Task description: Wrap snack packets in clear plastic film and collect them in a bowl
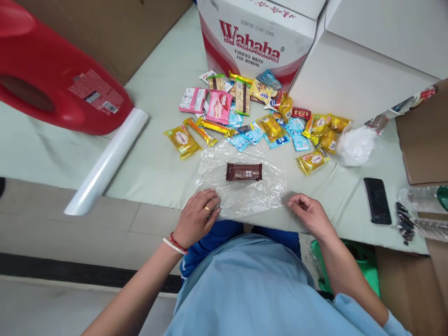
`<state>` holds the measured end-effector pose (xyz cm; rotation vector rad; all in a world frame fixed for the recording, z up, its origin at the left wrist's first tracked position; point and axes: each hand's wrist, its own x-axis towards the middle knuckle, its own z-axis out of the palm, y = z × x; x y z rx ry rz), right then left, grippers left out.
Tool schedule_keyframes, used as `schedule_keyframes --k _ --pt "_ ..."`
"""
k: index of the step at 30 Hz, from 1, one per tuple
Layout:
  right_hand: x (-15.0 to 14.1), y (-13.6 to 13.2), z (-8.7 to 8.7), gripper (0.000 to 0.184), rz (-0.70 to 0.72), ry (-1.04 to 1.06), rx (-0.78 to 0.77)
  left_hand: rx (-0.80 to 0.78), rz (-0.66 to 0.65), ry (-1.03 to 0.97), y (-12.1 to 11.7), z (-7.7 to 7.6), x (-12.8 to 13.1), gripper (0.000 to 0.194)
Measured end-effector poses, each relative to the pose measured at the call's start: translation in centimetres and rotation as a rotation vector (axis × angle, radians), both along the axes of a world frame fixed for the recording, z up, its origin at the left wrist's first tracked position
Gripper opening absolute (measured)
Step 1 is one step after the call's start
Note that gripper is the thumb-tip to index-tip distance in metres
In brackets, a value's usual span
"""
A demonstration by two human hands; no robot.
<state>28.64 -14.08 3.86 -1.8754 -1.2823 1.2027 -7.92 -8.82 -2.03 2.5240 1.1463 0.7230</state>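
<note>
Head view: a brown-wrapped snack bar [244, 171] lies on clear plastic film [245, 198] by the counter's [147, 172] front edge. The left hand [199, 214] has fingers half-curled, the right hand [311, 215] nearly pinched; cannot tell if either grips film. Film-spreading seems in hand; next likely calls for lifting an edge.

We've a clear plastic sheet [252, 198], thin & wrinkled, spread out at our 12 o'clock. On it, nr the middle, we see 1 dk-brown wrapped bar [244, 172] w/ pale print, flat, lengthwise approx 9-to-3 o'clock.
</note>
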Motion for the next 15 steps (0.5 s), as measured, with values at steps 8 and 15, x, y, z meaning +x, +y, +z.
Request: schedule_keyframes --k 8,15 --pt "-2.3 0.6 -1.0 0.025 0.081 -0.361 0.121 0.005 0.041 0.014 -0.1 0.2 0.5 0.023" --pt "-0.8 0.1 -1.0 0.017 0.168 -0.233 0.330 -0.027 0.038 -0.003 -0.1 0.3 0.5 0.026"
